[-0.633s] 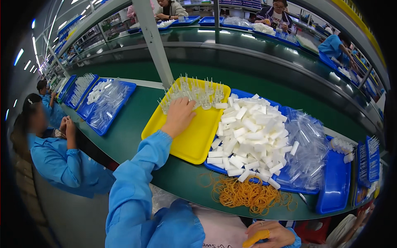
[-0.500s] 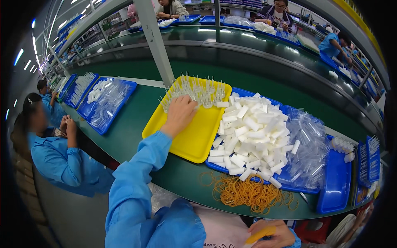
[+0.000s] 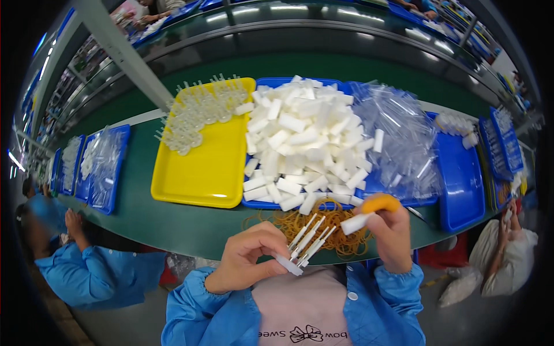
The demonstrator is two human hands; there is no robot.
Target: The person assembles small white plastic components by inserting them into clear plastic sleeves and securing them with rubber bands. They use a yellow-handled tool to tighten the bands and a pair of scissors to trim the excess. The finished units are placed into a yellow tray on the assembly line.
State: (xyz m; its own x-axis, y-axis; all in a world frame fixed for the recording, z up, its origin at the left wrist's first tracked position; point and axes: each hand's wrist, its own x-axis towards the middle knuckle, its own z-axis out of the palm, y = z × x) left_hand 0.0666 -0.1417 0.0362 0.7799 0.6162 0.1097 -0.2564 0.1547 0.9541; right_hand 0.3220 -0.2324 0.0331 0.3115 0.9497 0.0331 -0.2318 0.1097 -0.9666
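Note:
My left hand (image 3: 248,256) is closed on the flat base of a clear plastic pronged piece (image 3: 309,242), whose several thin whitish rods point up and away. Facing it, my right hand (image 3: 394,241) pinches a short white foam-like cylinder (image 3: 354,224). An orange finger cot (image 3: 381,203) covers one finger of that hand. The cylinder and the rods are apart. Just beyond both hands lies a heap of amber rubber bands (image 3: 345,245). More clear pronged pieces (image 3: 202,109) stand in the far part of a yellow tray (image 3: 199,179).
White cylinders (image 3: 306,138) fill a blue tray right of the yellow one. Clear plastic sleeves (image 3: 398,138) lie in the tray beside it. Farther right is another blue tray (image 3: 461,196). A grey post (image 3: 124,55) rises behind the yellow tray. Co-workers sit at left and right.
My left hand has come back from the yellow tray with a pronged piece. My right hand has risen from the lower edge with the white cylinder. The view has shifted.

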